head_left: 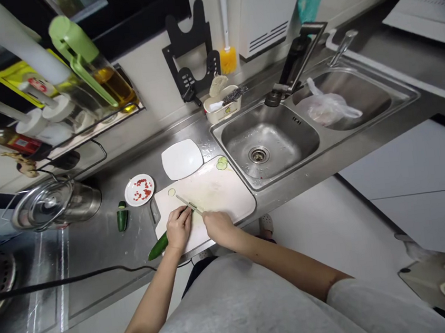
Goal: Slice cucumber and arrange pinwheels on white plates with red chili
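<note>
On the white cutting board (233, 192) my left hand (179, 229) is closed around a long green cucumber (158, 246), whose uncut end sticks out toward the counter's front edge. My right hand (219, 226) grips the handle of a knife (188, 202); its blade lies at the cucumber's cut end, beside my left fingertips. One thin cucumber slice (171, 192) rests near the blade's tip. A small pile of cucumber slices (222, 163) sits at the board's far right corner. The part of the cucumber under my left fingers is hidden.
Behind the board are a white square plate (182, 159) and a small plate (130, 187) with red bits. Cucumber pieces (122, 220) lie left of it, near a steel pot (78, 200). To the right is a double sink (270, 135) holding a plastic bag (330, 107). A black cord (98, 273) crosses the counter.
</note>
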A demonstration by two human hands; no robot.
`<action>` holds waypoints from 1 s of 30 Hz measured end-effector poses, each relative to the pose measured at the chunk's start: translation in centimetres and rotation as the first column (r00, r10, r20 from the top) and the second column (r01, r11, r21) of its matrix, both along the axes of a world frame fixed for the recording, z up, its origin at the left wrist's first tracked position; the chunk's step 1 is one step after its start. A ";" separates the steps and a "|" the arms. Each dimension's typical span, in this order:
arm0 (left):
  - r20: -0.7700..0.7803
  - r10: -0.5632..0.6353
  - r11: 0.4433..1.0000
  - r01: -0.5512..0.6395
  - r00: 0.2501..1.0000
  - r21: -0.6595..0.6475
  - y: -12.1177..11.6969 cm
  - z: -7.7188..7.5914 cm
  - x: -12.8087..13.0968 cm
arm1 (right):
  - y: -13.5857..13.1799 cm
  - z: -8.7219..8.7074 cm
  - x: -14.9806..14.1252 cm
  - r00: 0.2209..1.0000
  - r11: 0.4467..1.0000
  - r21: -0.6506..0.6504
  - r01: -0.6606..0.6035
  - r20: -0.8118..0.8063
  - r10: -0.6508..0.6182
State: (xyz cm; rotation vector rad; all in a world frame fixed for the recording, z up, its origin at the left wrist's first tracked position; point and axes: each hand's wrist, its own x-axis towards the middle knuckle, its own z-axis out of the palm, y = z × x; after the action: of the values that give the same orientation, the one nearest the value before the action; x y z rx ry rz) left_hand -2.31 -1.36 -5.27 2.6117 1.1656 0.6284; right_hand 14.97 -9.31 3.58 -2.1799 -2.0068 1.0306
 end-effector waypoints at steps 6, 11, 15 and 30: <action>0.008 -0.003 1.000 0.003 1.000 -0.001 0.1 -0.1 0.0 | 0.7 0.2 -0.1 1.000 1.000 0.021 -0.010 -0.007 0.011; 0.010 -0.012 1.000 0.012 1.000 0.004 0.2 0.0 0.0 | 0.5 0.4 0.2 1.000 0.999 -0.039 0.003 -0.025 -0.004; 0.014 -0.017 1.000 0.017 1.000 0.006 0.3 -0.2 0.0 | 0.4 0.3 0.4 1.000 0.998 -0.065 0.007 -0.025 -0.009; 0.018 -0.009 0.999 0.010 1.000 -0.044 0.3 0.2 0.1 | 0.7 -0.1 0.9 0.999 0.994 -0.103 -0.042 -0.009 0.041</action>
State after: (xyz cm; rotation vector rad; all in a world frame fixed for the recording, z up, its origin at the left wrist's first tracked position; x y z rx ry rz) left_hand -2.18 -1.07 -5.10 2.5683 1.1483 0.6161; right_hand 15.91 -8.65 3.51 -2.1880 -2.0483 1.1702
